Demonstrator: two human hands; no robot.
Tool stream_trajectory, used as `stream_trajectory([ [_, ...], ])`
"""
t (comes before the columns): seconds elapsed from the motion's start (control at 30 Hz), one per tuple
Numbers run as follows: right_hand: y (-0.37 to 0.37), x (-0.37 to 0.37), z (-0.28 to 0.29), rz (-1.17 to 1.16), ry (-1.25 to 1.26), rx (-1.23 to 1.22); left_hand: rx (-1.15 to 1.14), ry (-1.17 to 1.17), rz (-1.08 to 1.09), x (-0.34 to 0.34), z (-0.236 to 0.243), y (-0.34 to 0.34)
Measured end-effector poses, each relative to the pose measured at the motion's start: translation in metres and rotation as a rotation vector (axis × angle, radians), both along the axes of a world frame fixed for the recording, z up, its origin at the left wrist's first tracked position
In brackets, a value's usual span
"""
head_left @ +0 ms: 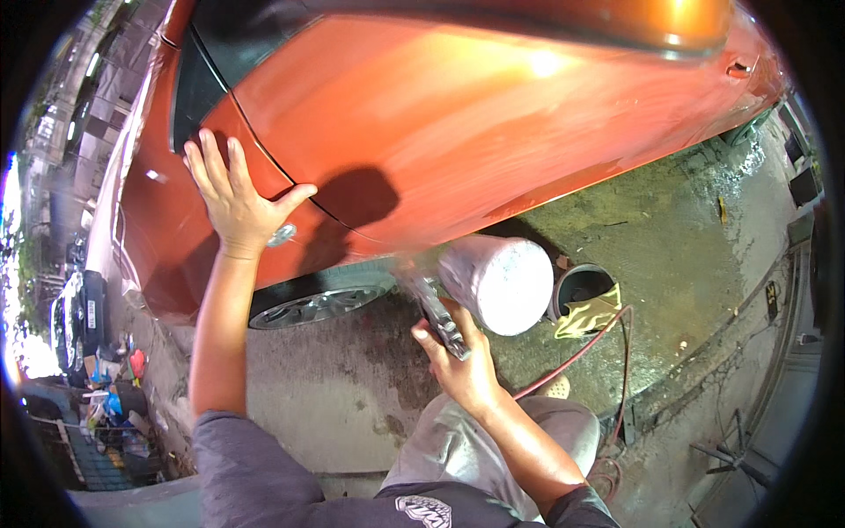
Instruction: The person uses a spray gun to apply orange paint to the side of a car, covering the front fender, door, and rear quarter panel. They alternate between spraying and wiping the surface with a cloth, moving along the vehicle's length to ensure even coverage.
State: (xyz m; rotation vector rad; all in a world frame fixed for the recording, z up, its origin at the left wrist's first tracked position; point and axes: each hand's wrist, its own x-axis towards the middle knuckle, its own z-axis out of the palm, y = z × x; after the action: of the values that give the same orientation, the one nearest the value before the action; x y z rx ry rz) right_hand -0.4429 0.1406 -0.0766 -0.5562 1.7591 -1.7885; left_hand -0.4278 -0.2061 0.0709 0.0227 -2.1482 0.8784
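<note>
My left hand (233,198) lies with its fingers spread on the orange-red car's front fender (163,229), beside the seam of the door (396,132). Lower down, my right hand (458,356) is wrapped round a metal spray gun (440,321), which points toward the lower door edge. A large whitish cup with a round white top (515,286) sits at the gun's right side; how the two join is hidden. Haze blurs the gun's front end. Beneath the fender a wheel with a silver rim (321,306) shows.
A dark bucket (585,282) with a yellow cloth (588,315) over its rim stands on the wet concrete floor (660,238). A red hose (627,352) curves past my right forearm. A side mirror (678,26) juts out above. Mixed items (114,414) lie far left.
</note>
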Motion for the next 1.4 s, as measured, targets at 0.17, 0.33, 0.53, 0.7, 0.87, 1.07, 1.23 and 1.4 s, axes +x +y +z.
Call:
stream_trajectory([
  [0.17, -0.031, -0.001, -0.050, 0.002, 0.210, -0.077, -0.097, -0.144, -0.063, 0.022, -0.021, 0.001],
  [0.33, -0.061, 0.004, -0.146, -0.099, 0.330, -0.144, -0.178, -0.060, -0.196, 0.017, -0.021, -0.007],
  [0.53, -0.094, 0.005, -0.199, -0.076, 0.269, -0.142, -0.248, -0.019, -0.189, 0.018, -0.020, -0.010],
  [0.7, -0.101, 0.015, -0.216, -0.133, 0.245, -0.177, -0.306, -0.044, -0.267, 0.014, -0.022, -0.019],
  [0.87, -0.109, 0.009, -0.244, -0.144, 0.208, -0.132, -0.375, -0.035, -0.262, 0.006, -0.023, -0.022],
  [1.07, -0.103, 0.004, -0.276, -0.164, 0.167, -0.102, -0.364, -0.066, -0.216, 0.007, -0.026, -0.014],
  [1.23, -0.115, 0.000, -0.322, -0.204, 0.121, -0.063, -0.363, -0.063, -0.220, 0.005, -0.021, -0.011],
  [1.4, -0.118, 0.002, -0.362, -0.147, -0.039, 0.081, -0.347, -0.081, -0.226, 0.010, -0.021, -0.011],
])
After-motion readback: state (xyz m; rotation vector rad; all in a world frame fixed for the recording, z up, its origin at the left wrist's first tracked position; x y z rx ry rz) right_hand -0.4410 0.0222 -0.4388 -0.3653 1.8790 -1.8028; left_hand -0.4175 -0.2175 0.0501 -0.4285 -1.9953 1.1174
